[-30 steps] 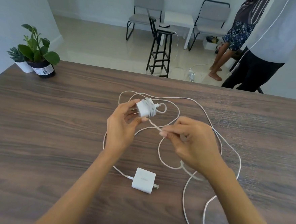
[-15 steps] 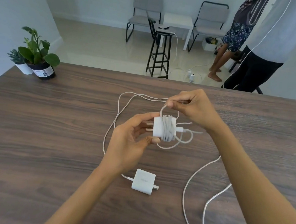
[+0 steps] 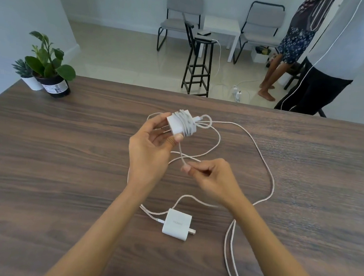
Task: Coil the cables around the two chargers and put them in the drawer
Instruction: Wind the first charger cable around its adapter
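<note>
Mid-wrap on first charger, frame centre above the bench: left hand fingers clasp it, right hand pinches the cable just below; next likely another loop; second charger lies unwound, lower centre.

Your table is dark wood-grain with a smooth, matt finish. The charger in your left hand and the second charger lying flat both look like smooth white plastic with a soft sheen; the lying one shows small metal prongs. The white cable appears matt and faintly textured, possibly braided. Behind, the stool has a black, matt frame.
</note>
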`<state>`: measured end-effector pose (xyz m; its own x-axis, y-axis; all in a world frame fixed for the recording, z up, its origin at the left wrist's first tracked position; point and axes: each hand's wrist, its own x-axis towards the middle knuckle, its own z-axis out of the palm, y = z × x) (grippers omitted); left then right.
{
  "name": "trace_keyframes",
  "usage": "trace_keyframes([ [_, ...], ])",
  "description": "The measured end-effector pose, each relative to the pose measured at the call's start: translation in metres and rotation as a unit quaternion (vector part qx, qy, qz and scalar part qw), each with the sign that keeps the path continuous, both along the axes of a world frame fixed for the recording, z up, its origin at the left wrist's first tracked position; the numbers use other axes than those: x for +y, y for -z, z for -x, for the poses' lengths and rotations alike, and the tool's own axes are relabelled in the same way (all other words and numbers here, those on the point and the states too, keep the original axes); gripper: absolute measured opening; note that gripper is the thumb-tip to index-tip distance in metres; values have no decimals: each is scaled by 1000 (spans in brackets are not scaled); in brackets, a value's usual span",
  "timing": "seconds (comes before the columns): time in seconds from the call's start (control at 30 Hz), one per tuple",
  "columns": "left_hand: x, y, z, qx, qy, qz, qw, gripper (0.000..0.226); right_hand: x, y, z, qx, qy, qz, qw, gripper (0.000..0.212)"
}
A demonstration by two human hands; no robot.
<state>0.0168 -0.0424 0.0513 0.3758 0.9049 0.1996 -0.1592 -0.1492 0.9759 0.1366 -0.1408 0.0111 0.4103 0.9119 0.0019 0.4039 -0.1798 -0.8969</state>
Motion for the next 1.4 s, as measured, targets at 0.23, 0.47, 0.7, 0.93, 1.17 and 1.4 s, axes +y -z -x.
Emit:
trace_keyframes([
  [0.23, 8, 23, -8, 87, -36, -80, 992, 47, -15, -45, 6, -345, -34, 0, 938, 31],
  [0.47, 30, 34, -7, 108, -81, -98, 986, 49, -43, -87, 7, -330, -45, -19, 943, 35],
  [0.7, 47, 47, -17, 157, -61, -118, 979, 50, -47, -121, -10, -294, -32, -73, 953, 15],
  [0.93, 12, 73, -23, 143, 59, -102, 983, 51, -7, -132, -43, -211, -35, -140, 967, 9],
  [1.17, -25, 67, -15, 143, 120, -108, 976, 58, 35, -113, -73, -137, -10, -136, 981, 14],
  [1.4, -46, 36, 3, 38, 145, -10, 989, 63, 53, -71, -99, -65, 34, -59, 996, 19],
])
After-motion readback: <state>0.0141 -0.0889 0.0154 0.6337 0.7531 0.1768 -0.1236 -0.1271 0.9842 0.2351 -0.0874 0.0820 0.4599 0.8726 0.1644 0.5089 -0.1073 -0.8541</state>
